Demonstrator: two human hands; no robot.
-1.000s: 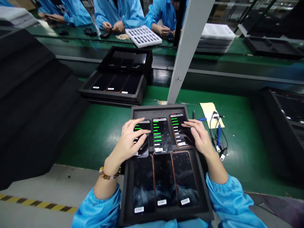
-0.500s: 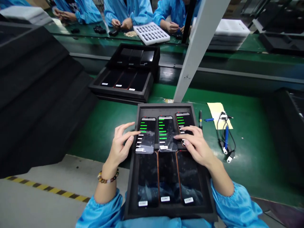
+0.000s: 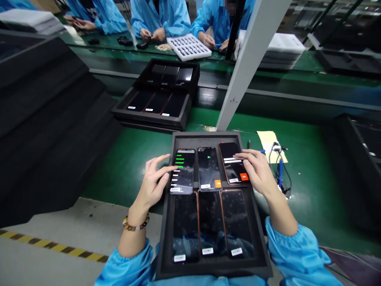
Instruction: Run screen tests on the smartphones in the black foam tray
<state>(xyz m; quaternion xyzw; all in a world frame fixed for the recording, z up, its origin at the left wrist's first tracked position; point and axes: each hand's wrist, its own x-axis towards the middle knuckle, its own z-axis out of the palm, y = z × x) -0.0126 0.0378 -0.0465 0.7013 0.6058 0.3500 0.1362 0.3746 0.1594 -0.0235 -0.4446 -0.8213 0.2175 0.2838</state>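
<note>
A black foam tray (image 3: pixel 205 138) in front of me holds several smartphones in two rows. In the upper row, the left smartphone (image 3: pixel 186 180) shows green and white lines of text. The middle smartphone (image 3: pixel 208 172) has a dark screen with a green dot and an orange square. White bars and an orange square light the right smartphone (image 3: pixel 230 171). My left hand (image 3: pixel 154 180) is open, its index fingertip at the left phone's screen. My right hand (image 3: pixel 258 171) is open too, fingers stretched over the right phone. The lower phones (image 3: pixel 210 222) have dark screens and white labels.
Stacked black trays of phones (image 3: pixel 160 103) stand behind on the green table (image 3: pixel 119 159). A grey post (image 3: pixel 238 85) rises beyond my tray. At right lie yellow paper (image 3: pixel 266 139), cables (image 3: pixel 285 171) and a blue pen (image 3: pixel 280 172). Co-workers' hands (image 3: pixel 153 35) work across the line.
My right hand has moved from the middle phone to the right one. Text lists on those two phones have given way to screens with an orange square. My left hand stays nearly still.
</note>
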